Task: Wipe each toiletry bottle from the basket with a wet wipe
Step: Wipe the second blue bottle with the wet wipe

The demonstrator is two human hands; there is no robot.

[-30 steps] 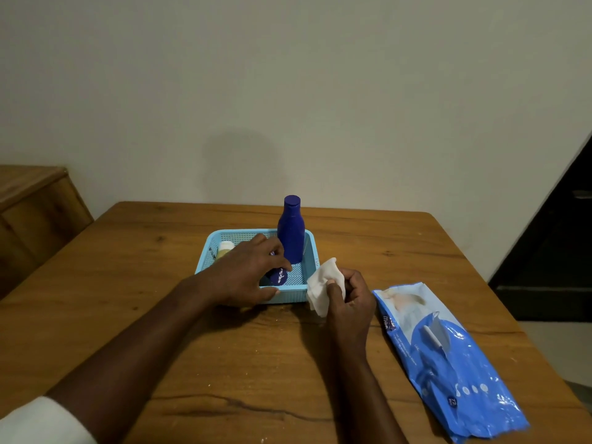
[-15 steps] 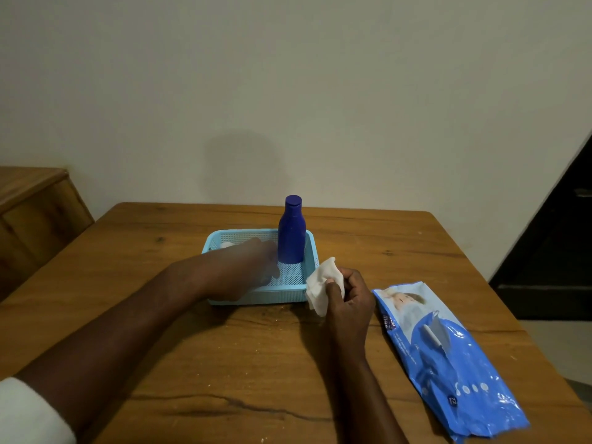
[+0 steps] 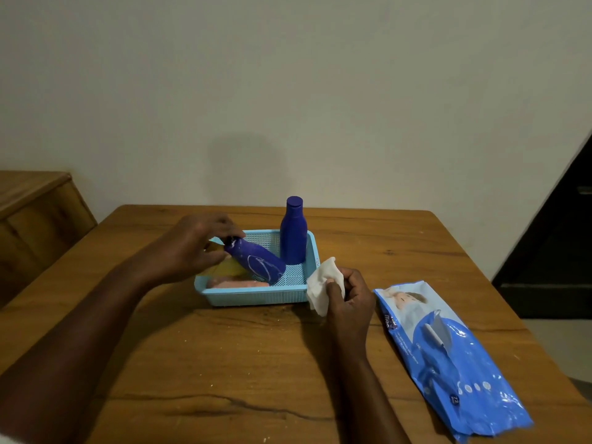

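Gripping the cap end of a tilted blue bottle [image 3: 256,259], the left hand [image 3: 189,248] holds it slanting over the basket [image 3: 256,298], base down toward the mesh floor. White markings run across the bottle's side, too blurred to read. A second blue bottle [image 3: 293,232] stands upright in the basket's far right corner, showing no readable label. Beneath the tilted one lie a yellowish item [image 3: 229,267] and a pinkish one [image 3: 237,284], neither clear enough to name. The right hand [image 3: 350,298] rests on the desk [image 3: 256,363] just right of the basket, fingers curled round a crumpled white wipe [image 3: 322,283]. Farther right lies a blue wipes pack [image 3: 448,357] with a child's picture; its lettering is mostly illegible, apart from a small "72" near the lower end.
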